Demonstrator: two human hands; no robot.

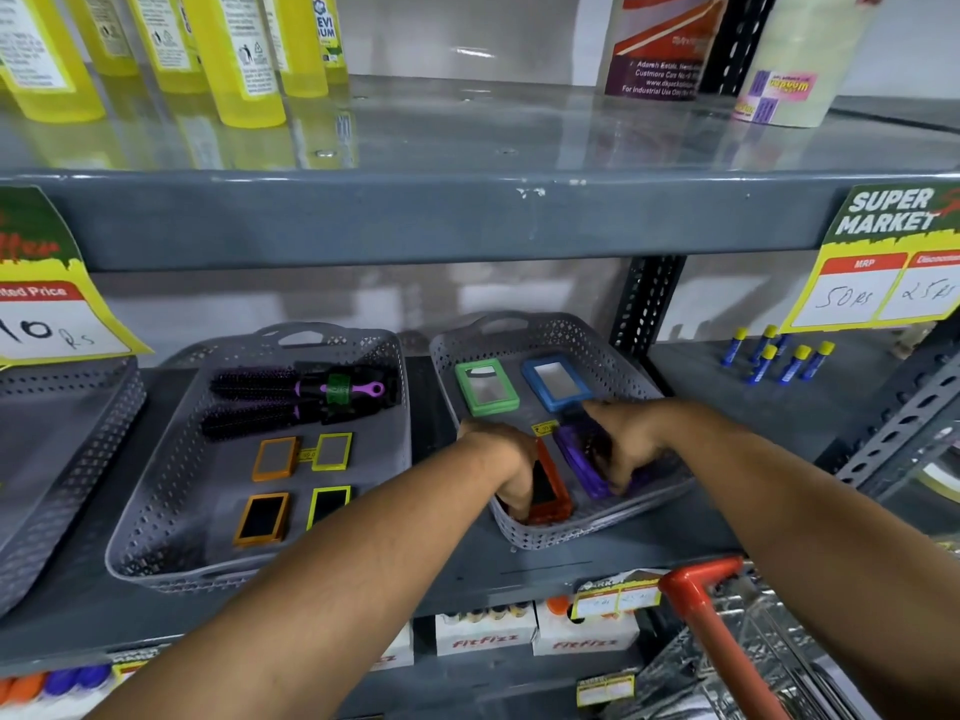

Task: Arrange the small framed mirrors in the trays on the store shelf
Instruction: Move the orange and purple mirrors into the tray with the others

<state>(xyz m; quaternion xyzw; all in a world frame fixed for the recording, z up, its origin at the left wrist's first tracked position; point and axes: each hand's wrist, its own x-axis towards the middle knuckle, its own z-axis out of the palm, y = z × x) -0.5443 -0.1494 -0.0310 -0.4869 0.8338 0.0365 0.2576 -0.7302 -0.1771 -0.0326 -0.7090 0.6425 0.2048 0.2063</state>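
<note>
Right tray (pixel 519 535), centre-right of frame: left hand (pixel 511 462) clamped on the orange mirror (pixel 548 491); right hand (pixel 626 446) clamped on the purple mirror (pixel 582 462); green mirror (pixel 487 387) and blue mirror (pixel 556 381) lie behind.

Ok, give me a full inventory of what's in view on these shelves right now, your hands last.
Grey perforated plastic trays: three, middle shelf; the left one is cut off.
Black-and-purple round hairbrushes: two, back of the centre tray.
Orange-framed small mirrors: two, centre tray.
Yellow-framed small mirrors: two, centre tray, beside the orange ones.
Green-framed mirror: one, back of the right tray.
Blue-framed mirror: one, beside the green.
Red-orange-framed mirror: one, right tray front.
Purple-framed mirror: one, right tray front.
Yellow liquid bottles: several, top shelf.
Blue tubes with yellow caps: about six, far right.
Price signs: two large, yellow.
Red-handled cart: one, bottom right.
Left hand: on the red-orange mirror.
Right hand: on the purple mirror.
</note>
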